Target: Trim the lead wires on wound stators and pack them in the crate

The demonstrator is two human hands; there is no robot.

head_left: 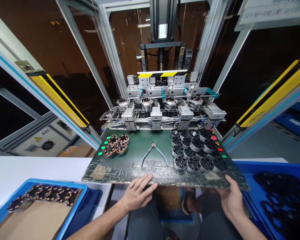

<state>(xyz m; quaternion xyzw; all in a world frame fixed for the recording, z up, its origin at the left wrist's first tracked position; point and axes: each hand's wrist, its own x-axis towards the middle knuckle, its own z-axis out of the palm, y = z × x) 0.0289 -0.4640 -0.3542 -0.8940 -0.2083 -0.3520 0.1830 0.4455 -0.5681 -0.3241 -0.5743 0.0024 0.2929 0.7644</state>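
Observation:
My left hand [140, 192] lies at the front edge of the green worktable [140, 138], fingers stretched and slightly spread, holding nothing. At the right of the same edge is my right hand [232, 197]; its thumb is apart from the fingers, which are partly hidden below the edge. A pair of pliers [153, 145] with blue handles lies spread on the tabletop between the hands. Several copper-wound motor stators [121, 148] sit at the table's left. Several unwound black-and-silver stators [196, 145] stand at the right, some stacked.
Behind the table stands a winding machine [156, 115] with stators in its fixtures [170, 104]. Yellow guards [61, 100] flank it. A blue bin [83, 193] with wound stators and cardboard is at left; another blue bin [250, 168] with black parts is at right. Coloured buttons [213, 137] line the table's sides.

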